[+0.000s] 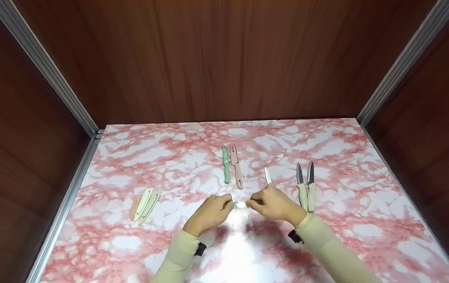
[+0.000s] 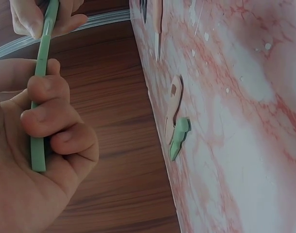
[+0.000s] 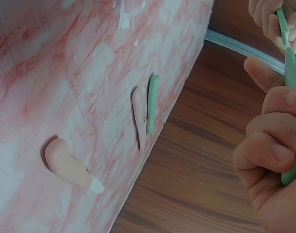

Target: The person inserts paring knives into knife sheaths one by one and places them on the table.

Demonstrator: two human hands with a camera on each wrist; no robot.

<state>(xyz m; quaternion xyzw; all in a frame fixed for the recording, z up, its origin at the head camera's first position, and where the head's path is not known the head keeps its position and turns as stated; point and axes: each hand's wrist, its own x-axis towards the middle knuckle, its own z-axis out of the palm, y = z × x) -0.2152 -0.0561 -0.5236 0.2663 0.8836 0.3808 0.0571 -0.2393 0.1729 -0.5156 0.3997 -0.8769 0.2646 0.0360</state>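
Above the table, my left hand has its fingers curled round a slim green knife sheath. The right hand grips the green handle of a small knife. Sheath and knife are in line end to end, and a short stretch of the pale blade shows between the hands. Part of the blade is hidden in the sheath. Just beyond my right hand lies a bare-bladed knife with a pinkish handle.
A green sheathed knife and a pink one lie side by side mid-table. To the right are two dark-bladed knives with pale handles. Loose sheaths, pale and pink, lie at left. Wood panels enclose the table.
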